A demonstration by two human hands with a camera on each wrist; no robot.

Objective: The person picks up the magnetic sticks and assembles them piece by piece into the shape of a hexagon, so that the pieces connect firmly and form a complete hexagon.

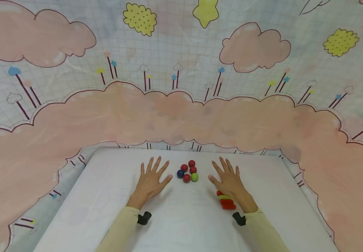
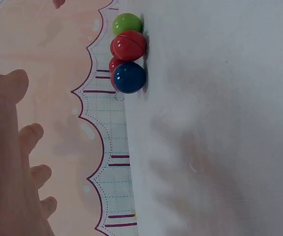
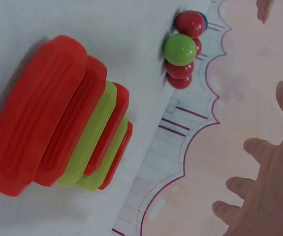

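My left hand (image 1: pixel 151 181) hovers palm down over the white table, fingers spread, casting a soft shadow below. On the other side, my right hand (image 1: pixel 230 182) is held the same way and holds nothing. Between them sits a cluster of small shiny balls: several red balls (image 1: pixel 186 178), one dark blue ball (image 1: pixel 180 174) and one green ball (image 1: pixel 194 177). The blue one is nearest my left hand. Beneath my right hand and wrist lies a row of long red and green plastic pieces (image 3: pixel 35 115), side by side, partly hidden by the hand in the head view.
The white table (image 1: pixel 105 196) has its far edge just past the balls. Behind and around it hangs a cloth (image 1: pixel 169 115) printed with peach clouds, stars and small sticks. A black strap mount (image 1: pixel 144 218) sits at each wrist, by pale yellow sleeves (image 1: pixel 120 227).
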